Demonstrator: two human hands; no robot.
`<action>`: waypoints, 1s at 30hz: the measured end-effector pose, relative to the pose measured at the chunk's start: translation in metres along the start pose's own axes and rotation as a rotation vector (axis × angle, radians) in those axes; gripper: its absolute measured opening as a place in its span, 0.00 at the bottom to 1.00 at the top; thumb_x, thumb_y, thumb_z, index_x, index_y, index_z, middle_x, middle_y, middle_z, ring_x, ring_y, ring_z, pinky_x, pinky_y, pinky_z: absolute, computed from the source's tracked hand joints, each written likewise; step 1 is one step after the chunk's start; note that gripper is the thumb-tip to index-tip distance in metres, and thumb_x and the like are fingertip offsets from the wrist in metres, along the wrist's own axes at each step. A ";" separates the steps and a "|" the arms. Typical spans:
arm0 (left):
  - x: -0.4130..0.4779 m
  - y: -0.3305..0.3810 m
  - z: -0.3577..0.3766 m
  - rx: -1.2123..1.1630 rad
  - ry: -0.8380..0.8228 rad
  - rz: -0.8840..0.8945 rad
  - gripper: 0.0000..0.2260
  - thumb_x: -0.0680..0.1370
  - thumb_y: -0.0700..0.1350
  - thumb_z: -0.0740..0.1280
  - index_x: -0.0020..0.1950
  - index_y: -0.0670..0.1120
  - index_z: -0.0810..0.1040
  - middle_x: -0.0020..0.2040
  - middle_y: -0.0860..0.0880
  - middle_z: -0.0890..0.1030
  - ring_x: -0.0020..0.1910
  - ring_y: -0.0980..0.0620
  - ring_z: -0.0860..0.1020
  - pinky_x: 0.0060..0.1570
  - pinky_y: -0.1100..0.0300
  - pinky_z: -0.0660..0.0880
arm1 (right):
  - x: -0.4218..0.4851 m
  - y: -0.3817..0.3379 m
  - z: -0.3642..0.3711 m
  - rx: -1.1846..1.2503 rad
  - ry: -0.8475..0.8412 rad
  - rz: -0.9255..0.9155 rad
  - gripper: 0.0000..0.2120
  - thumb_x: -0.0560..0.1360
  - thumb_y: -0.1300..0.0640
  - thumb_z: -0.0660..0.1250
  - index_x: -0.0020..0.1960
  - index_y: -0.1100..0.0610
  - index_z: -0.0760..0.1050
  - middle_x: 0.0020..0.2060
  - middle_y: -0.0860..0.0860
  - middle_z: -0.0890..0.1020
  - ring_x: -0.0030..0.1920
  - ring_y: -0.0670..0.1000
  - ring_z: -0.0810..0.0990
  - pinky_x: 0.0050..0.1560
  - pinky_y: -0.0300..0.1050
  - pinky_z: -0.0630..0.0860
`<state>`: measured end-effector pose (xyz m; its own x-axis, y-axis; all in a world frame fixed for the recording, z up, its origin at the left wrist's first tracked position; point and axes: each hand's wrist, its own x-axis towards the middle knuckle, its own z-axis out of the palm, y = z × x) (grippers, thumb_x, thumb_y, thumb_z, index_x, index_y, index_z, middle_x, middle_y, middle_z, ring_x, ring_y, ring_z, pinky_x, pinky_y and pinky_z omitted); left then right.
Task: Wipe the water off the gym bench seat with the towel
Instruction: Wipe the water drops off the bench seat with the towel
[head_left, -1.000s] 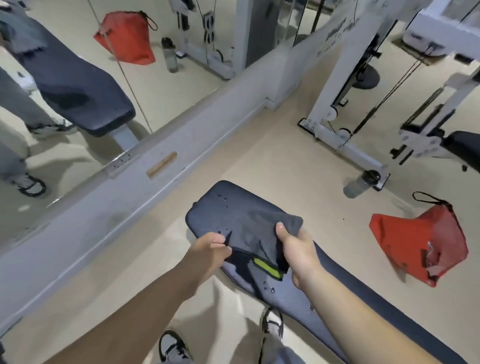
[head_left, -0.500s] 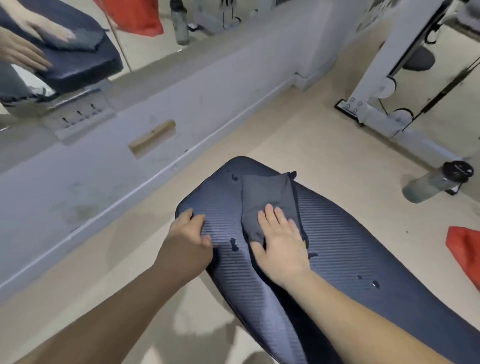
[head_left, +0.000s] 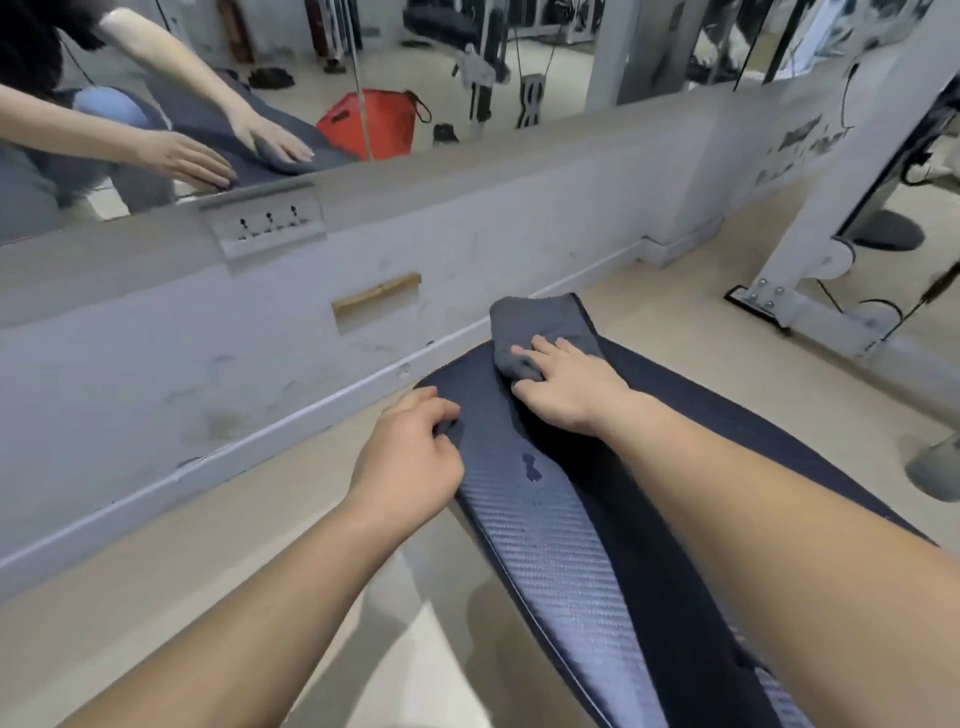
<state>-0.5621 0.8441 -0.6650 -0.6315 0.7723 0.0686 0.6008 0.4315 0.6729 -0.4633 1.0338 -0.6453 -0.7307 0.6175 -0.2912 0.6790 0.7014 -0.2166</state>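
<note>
The right hand (head_left: 563, 387) lies flat and spread on the grey towel (head_left: 540, 332), palm down with fingers extended, so that a broad patch of cloth is pressed onto the bench (head_left: 561, 545) rather than pinched in a grip. The towel sits bunched at the far end of the seat, at about 12 o'clock from the hand, with its far edge hanging slightly past the tip of the pad. That placement suggests a stroke carried out to the end of the seat.

The left hand (head_left: 410, 457) rests at 9 o'clock of the seat, fingers curled loosely over the pad's left edge and holding nothing else. It looks like a brace, steadying the bench against the push of the wiping arm.

A small puddle (head_left: 531, 466) and a few droplets just below it at 6 o'clock sit on the ribbed cover between the two hands, nearer the person than the towel. By my reading the job is only partly done: the towel would need to be drawn back toward 6 o'clock over that wet patch.
</note>
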 end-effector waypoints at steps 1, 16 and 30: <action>-0.011 0.002 -0.003 -0.011 0.006 -0.015 0.17 0.76 0.34 0.61 0.61 0.45 0.82 0.72 0.48 0.75 0.75 0.53 0.67 0.65 0.67 0.60 | -0.016 -0.005 0.000 0.009 -0.023 -0.025 0.30 0.82 0.44 0.52 0.83 0.42 0.52 0.84 0.46 0.50 0.84 0.51 0.46 0.81 0.54 0.48; -0.066 -0.006 -0.008 -0.007 -0.235 0.044 0.27 0.79 0.37 0.58 0.79 0.49 0.66 0.82 0.53 0.56 0.81 0.57 0.53 0.71 0.71 0.46 | -0.173 -0.016 0.025 -0.269 -0.031 -0.192 0.32 0.82 0.33 0.48 0.83 0.41 0.51 0.84 0.47 0.52 0.83 0.51 0.46 0.82 0.51 0.44; -0.053 -0.035 -0.022 -0.121 -0.324 0.099 0.26 0.79 0.37 0.61 0.76 0.54 0.71 0.79 0.62 0.60 0.79 0.63 0.58 0.76 0.68 0.52 | 0.024 -0.041 0.019 -0.002 0.059 0.113 0.34 0.82 0.34 0.45 0.84 0.46 0.43 0.84 0.52 0.43 0.83 0.52 0.38 0.81 0.57 0.38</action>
<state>-0.5605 0.7774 -0.6760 -0.3729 0.9238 -0.0865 0.5767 0.3038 0.7584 -0.5071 1.0134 -0.6614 -0.6522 0.7126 -0.2584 0.7574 0.6266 -0.1838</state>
